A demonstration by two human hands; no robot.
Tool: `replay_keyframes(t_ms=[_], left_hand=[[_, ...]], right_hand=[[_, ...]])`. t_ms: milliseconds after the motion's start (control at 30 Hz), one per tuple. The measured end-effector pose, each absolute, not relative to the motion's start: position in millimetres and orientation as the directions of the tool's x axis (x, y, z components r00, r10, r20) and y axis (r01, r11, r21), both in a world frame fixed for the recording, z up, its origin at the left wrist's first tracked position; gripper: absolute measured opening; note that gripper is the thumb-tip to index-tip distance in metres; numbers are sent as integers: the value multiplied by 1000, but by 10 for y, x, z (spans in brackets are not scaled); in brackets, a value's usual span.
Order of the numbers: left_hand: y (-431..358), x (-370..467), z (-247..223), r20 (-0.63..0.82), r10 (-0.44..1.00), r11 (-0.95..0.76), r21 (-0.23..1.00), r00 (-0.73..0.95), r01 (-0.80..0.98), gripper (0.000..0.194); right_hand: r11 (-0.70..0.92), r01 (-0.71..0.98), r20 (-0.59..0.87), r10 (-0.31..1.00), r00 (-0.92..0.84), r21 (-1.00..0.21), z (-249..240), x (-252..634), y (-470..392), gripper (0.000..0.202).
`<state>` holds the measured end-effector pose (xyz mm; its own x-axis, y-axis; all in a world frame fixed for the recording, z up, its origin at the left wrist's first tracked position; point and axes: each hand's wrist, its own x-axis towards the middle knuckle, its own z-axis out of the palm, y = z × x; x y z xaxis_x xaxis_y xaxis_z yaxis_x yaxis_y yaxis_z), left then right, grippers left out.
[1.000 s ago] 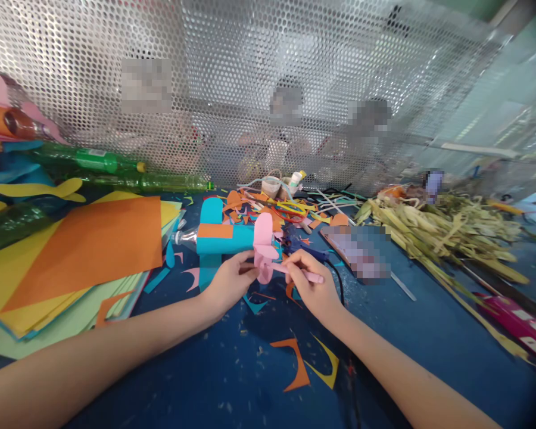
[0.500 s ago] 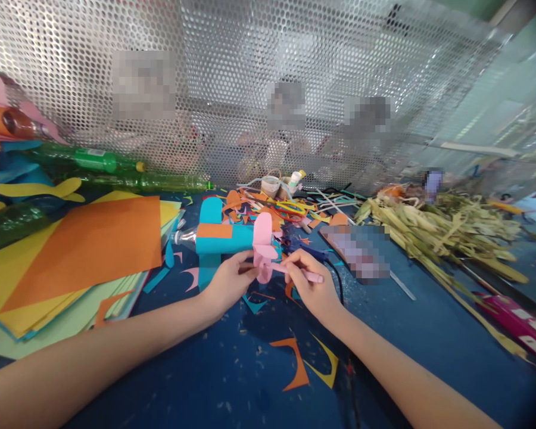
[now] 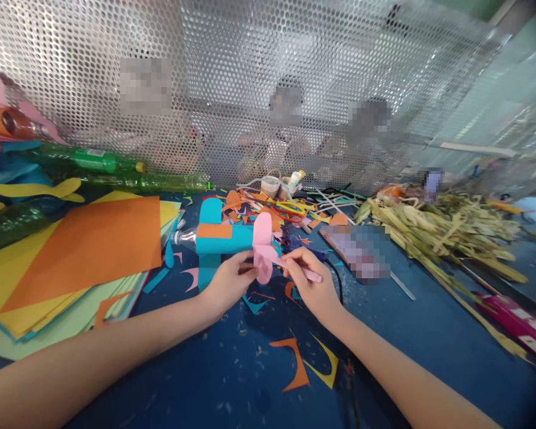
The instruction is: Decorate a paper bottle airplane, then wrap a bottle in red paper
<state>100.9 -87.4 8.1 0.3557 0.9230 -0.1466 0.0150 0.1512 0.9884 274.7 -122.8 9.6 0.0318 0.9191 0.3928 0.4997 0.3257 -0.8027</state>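
The pink paper tail piece [image 3: 263,225] at the end of the blue-wrapped plastic bottle [image 3: 243,239] is pinched by the left hand [image 3: 232,280]. The pink paper strip [image 3: 295,266] is pinched between the fingertips of the right hand [image 3: 312,286]. The bottle is held just beyond the left hand, above the bench [image 3: 178,381]; orange paper [image 3: 93,250] is stacked to that hand's left.

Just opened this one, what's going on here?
A person is working on a sideways bottle wrapped in blue paper. The left hand holds the pink paper at one end, while the right hand pinches a slim pink piece reaching to that paper. Paper scraps lie nearby on the table.
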Motion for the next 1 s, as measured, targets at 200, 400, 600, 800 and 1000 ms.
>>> replay_keyframes(t_ms=[200,400,600,800,1000], left_hand=[[-867,1008,70,-139,920,141,990,366,22,36],[-871,1010,71,-131,923,129,991,362,29,34],[-869,1003,71,-139,920,138,990,366,28,35],[-872,1004,59,-139,923,135,990,359,37,37],[-875,1006,66,-144,924,142,989,355,30,35]], right_hand=[[318,504,375,927,13,-803,83,2752,-1231,14],[313,513,372,928,14,-799,93,2740,-1228,15],[315,505,370,929,11,-804,98,2735,-1228,15],[308,504,359,933,3,-807,100,2734,-1222,15],[310,527,369,929,7,-791,116,2736,-1235,18]])
